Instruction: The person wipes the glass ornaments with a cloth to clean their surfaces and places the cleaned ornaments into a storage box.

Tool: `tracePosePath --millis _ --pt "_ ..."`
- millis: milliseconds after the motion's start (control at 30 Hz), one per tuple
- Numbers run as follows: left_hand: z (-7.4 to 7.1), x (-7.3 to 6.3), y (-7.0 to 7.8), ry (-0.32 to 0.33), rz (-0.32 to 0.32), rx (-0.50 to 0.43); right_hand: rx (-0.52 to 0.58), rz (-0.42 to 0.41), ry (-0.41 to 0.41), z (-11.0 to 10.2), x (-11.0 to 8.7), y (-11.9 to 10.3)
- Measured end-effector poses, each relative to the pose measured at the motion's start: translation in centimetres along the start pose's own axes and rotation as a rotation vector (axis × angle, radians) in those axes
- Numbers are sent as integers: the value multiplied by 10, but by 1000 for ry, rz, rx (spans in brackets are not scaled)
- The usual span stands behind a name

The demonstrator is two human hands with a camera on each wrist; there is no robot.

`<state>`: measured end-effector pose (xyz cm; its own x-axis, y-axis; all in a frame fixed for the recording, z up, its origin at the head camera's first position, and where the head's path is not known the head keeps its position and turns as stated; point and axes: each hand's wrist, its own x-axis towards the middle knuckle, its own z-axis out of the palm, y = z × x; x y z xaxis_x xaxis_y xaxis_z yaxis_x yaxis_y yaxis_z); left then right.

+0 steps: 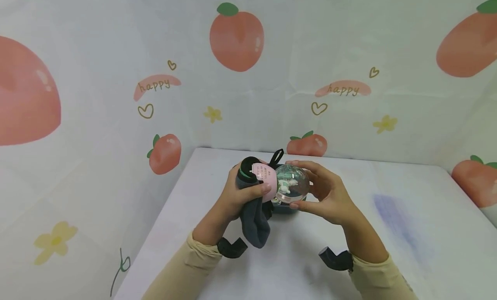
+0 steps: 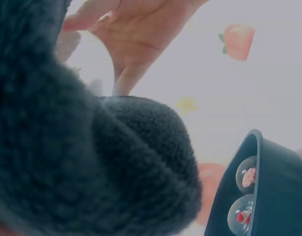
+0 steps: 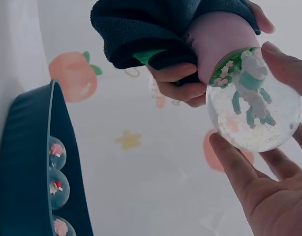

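Note:
A snow globe (image 1: 292, 185) with a pink base is held on its side above the table. Inside its clear ball, the right wrist view shows a white and teal animal figure (image 3: 253, 88) and green and pink bits. My left hand (image 1: 232, 201) grips the pink base (image 3: 225, 39), together with a dark grey-blue cloth (image 1: 254, 231) that hangs below. The fingers and thumb of my right hand (image 1: 330, 194) hold the clear ball from the right. In the left wrist view the cloth (image 2: 102, 162) hides most of the globe.
Behind the hands stands a dark teal bin (image 1: 285, 209), partly hidden. Several small clear globes (image 3: 57, 189) with pink or red figures sit in it. The white table (image 1: 388, 196) meets a fruit-printed backdrop (image 1: 272, 105). A dark strap (image 1: 337, 260) hangs at each wrist.

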<state>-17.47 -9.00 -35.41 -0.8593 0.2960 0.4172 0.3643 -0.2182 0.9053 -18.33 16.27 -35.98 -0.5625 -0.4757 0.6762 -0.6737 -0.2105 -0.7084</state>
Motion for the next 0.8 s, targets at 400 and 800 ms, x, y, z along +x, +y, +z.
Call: tracePosePath --millis 400,800 --pt "3 0 -6 60 66 -15 -33 348 82 5 -1 5" --pt "-4 2 2 38 54 29 -117 95 57 8 0 -3"
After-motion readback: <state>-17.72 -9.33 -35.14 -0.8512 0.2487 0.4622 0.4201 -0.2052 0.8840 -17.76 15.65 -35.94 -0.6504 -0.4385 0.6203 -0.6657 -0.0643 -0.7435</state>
